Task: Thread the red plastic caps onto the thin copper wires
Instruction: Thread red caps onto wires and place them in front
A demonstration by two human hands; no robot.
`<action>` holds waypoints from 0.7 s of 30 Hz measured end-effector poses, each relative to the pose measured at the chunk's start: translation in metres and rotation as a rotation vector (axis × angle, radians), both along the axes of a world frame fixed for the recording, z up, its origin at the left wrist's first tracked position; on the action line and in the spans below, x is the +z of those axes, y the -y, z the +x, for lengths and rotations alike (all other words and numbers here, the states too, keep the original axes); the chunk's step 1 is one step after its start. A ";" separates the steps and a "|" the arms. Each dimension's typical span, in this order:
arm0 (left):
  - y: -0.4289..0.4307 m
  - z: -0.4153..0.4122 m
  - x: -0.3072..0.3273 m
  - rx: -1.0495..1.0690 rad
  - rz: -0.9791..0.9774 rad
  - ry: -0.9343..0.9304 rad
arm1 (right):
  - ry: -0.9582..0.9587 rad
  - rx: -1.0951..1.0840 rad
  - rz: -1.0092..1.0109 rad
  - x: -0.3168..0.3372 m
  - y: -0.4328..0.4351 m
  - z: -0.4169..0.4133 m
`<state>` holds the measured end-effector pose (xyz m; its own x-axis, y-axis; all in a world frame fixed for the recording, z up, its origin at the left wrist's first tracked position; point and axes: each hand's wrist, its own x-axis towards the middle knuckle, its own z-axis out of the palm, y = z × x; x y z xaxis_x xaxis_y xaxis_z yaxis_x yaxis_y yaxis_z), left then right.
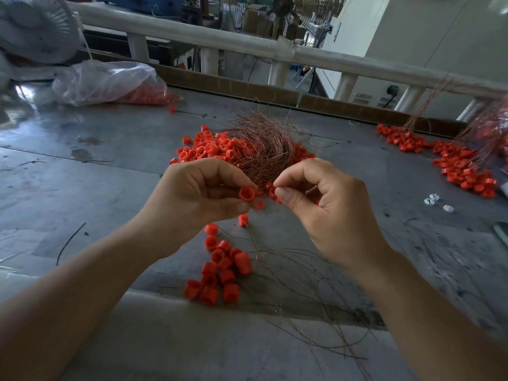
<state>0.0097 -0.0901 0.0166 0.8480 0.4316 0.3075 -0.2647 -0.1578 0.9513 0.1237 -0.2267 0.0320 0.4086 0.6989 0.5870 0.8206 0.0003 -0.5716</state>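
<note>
A light, rigid red plastic cap (246, 193) is pinched by its wall in the left hand (198, 196) above the grey desk (82, 188); a floppy copper wire (265, 174) seems pinched near its tip by the right hand (324, 207).

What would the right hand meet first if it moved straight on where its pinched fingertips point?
Most likely the red cap that the left hand pinches. The right hand, apparently pinching a thin wire, points leftward at it across a small gap. Depth is unclear from one view.
</note>
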 end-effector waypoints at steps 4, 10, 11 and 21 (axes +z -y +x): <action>0.000 0.000 -0.001 -0.022 -0.016 0.008 | 0.019 0.030 -0.013 -0.001 -0.002 -0.003; 0.001 0.001 -0.003 -0.038 -0.005 0.026 | 0.021 0.050 -0.045 -0.005 -0.004 -0.008; 0.000 0.001 -0.002 -0.038 -0.012 0.028 | 0.022 0.047 -0.050 -0.005 -0.005 -0.009; 0.001 -0.001 -0.002 -0.046 -0.010 0.044 | 0.017 0.040 -0.077 -0.004 -0.003 -0.013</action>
<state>0.0086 -0.0908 0.0147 0.8529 0.3954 0.3409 -0.3130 -0.1353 0.9401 0.1107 -0.2236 0.0281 0.3700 0.7578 0.5374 0.8305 -0.0106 -0.5569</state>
